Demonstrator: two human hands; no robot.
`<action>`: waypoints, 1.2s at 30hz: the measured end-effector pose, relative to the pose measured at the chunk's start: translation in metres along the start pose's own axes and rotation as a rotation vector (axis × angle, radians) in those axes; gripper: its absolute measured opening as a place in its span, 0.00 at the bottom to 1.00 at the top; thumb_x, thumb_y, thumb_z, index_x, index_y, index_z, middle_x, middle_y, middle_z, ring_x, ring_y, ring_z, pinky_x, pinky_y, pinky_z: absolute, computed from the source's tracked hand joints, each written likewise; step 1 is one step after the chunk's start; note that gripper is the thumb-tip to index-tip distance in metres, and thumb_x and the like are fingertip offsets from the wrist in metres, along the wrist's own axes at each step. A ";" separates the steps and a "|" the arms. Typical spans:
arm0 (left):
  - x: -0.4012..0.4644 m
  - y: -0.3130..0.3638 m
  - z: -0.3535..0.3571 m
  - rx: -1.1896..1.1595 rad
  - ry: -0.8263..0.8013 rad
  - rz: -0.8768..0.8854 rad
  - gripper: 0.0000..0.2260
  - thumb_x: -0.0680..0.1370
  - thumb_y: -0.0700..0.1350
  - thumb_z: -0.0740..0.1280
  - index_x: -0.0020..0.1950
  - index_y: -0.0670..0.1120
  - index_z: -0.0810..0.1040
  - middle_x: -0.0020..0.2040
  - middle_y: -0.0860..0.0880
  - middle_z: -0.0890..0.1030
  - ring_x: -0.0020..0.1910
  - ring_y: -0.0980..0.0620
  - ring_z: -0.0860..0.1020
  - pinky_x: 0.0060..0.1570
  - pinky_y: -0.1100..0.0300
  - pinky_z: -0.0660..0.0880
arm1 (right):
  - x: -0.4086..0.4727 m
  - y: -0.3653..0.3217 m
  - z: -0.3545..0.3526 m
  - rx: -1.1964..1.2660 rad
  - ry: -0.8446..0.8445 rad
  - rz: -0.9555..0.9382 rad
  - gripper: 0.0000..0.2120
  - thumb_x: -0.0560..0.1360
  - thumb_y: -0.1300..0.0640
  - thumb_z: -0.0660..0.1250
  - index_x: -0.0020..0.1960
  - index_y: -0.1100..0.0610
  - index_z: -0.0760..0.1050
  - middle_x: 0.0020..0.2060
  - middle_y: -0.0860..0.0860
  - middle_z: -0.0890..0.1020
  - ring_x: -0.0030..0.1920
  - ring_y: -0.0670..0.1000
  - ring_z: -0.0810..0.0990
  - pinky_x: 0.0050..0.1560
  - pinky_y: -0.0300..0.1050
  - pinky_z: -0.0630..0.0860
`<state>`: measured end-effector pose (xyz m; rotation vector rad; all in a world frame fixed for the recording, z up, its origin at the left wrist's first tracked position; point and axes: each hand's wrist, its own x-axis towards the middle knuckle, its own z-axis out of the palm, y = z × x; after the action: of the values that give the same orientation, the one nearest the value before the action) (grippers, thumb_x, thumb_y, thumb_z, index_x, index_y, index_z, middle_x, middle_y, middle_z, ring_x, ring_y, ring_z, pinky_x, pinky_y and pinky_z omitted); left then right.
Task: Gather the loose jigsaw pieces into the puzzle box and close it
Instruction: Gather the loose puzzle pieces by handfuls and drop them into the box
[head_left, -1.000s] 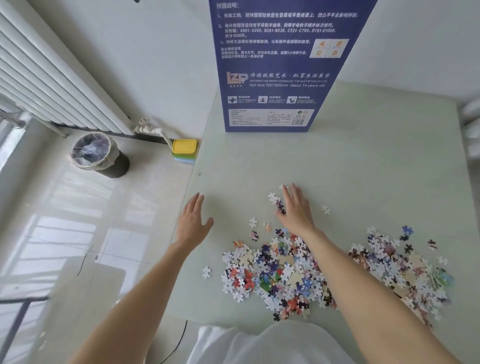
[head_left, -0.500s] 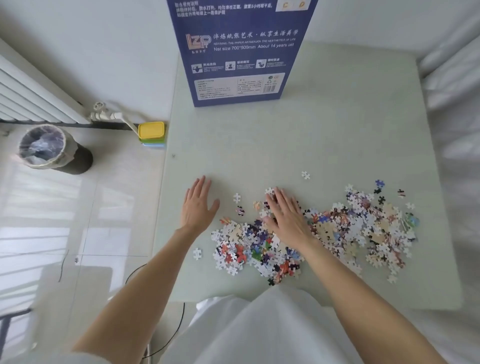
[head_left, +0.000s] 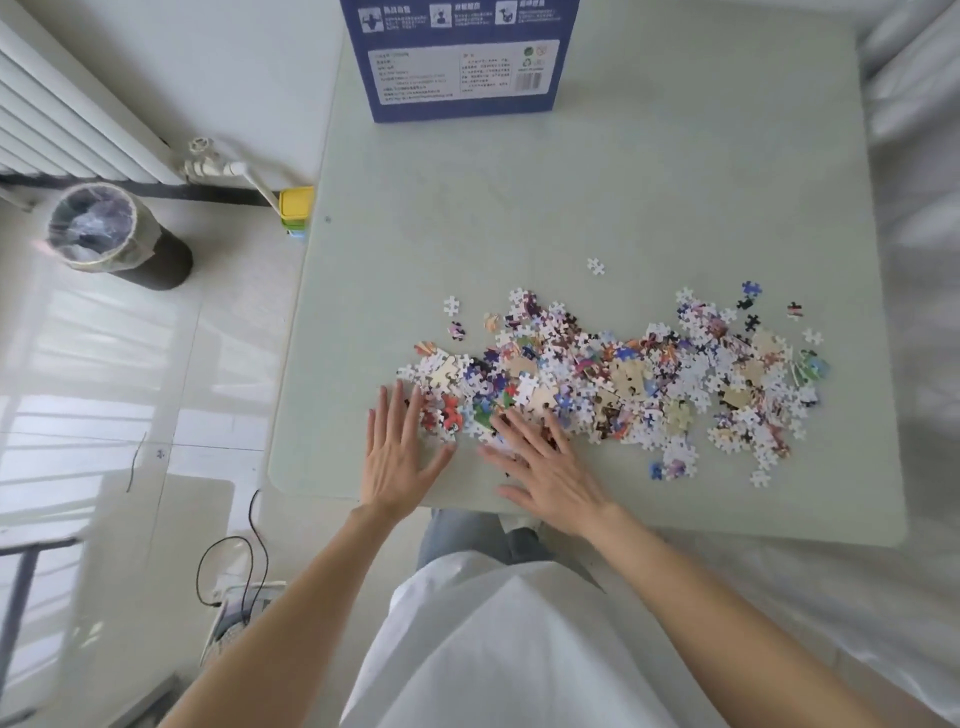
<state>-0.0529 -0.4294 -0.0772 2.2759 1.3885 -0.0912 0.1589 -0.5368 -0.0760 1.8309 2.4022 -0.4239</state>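
Observation:
A wide scatter of loose jigsaw pieces (head_left: 623, 374) lies across the near half of the pale green table (head_left: 571, 197). The blue puzzle box (head_left: 462, 67) stands upright at the table's far edge, its top out of view. My left hand (head_left: 397, 452) lies flat with fingers spread at the pile's near-left edge, its fingertips touching the pieces. My right hand (head_left: 545, 467) lies flat beside it, fingers spread over the pile's near side. Neither hand holds a piece. A few single pieces (head_left: 596, 266) lie apart beyond the pile.
A black waste bin (head_left: 111, 234) with a plastic liner stands on the floor at the left below a white radiator (head_left: 62, 119). A yellow-lidded container (head_left: 296, 205) sits by the table's left edge. A black cable (head_left: 228, 566) lies on the floor. White bedding (head_left: 919, 208) borders the table's right.
Both hands have drawn back toward the table's near edge, the right one dragging pieces with it. The pile now forms one band. The view has tilted downward.

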 end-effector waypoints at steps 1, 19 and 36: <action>0.002 0.011 0.004 -0.005 0.010 0.011 0.37 0.74 0.70 0.44 0.76 0.51 0.37 0.77 0.49 0.40 0.75 0.50 0.37 0.73 0.53 0.37 | 0.000 0.002 0.001 -0.023 -0.002 0.009 0.27 0.80 0.42 0.49 0.76 0.46 0.47 0.76 0.52 0.49 0.76 0.54 0.46 0.72 0.61 0.44; 0.086 0.155 0.027 -0.338 0.169 0.223 0.26 0.79 0.54 0.56 0.75 0.46 0.59 0.75 0.49 0.60 0.76 0.50 0.51 0.73 0.45 0.54 | -0.064 0.135 -0.027 0.343 0.535 0.578 0.21 0.79 0.54 0.60 0.71 0.58 0.64 0.73 0.55 0.61 0.74 0.53 0.55 0.74 0.54 0.55; 0.082 0.168 0.056 0.057 0.106 0.292 0.37 0.74 0.66 0.57 0.75 0.47 0.52 0.75 0.38 0.53 0.75 0.42 0.49 0.72 0.45 0.52 | 0.013 0.102 -0.011 0.645 0.602 1.212 0.33 0.79 0.41 0.42 0.76 0.62 0.49 0.75 0.62 0.50 0.75 0.58 0.46 0.75 0.52 0.42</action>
<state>0.1406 -0.4484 -0.0909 2.5375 1.1000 0.0867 0.2541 -0.4968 -0.0856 3.5722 0.8407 -0.5521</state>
